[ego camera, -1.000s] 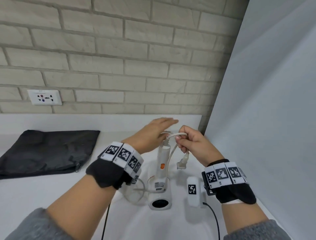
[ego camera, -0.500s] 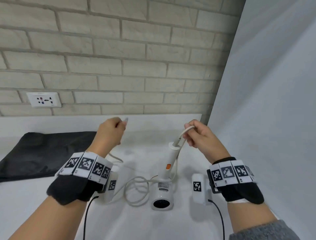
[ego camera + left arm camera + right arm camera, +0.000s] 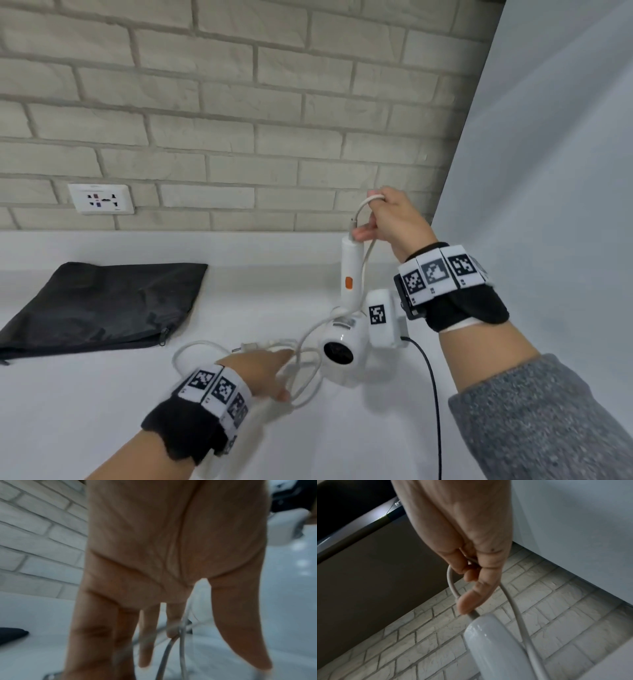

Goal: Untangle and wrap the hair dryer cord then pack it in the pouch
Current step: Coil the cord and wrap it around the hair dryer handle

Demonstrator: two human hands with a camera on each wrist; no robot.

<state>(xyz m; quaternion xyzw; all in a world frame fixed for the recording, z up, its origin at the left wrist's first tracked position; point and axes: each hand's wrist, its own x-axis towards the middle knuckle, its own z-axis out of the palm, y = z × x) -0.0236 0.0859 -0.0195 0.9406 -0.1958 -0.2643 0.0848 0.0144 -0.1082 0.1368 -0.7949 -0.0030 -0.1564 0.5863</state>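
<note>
Hair dryer cord point(image 3: 305, 363): it lies in loose white loops on the white counter point(image 3: 102, 394), near us and just left of the dryer's barrel; from there one strand climbs along the handle to our right hand.
Left hand point(image 3: 263, 368): the nearer one, low over the loops with fingers straight and spread; in the left wrist view a fingertip touches a strand, but we cannot tell if any is hooked.
Key relation: the slack lies directly under and ahead of our left hand, so that hand is the one placed to gather it, in our judgement.
Hair dryer point(image 3: 344, 318): just right of the loops, barrel down near the counter, handle standing almost upright; its long axis runs near to far and upward.
Right hand point(image 3: 394, 219): farther and higher, above the handle top, pinching a short bend of cord where it leaves the handle.
Pouch point(image 3: 99, 305): black, flat on the counter, well apart to the far left, out of either hand's reach for now.
Wall socket point(image 3: 100, 198): farthest, on the brick wall.
</note>
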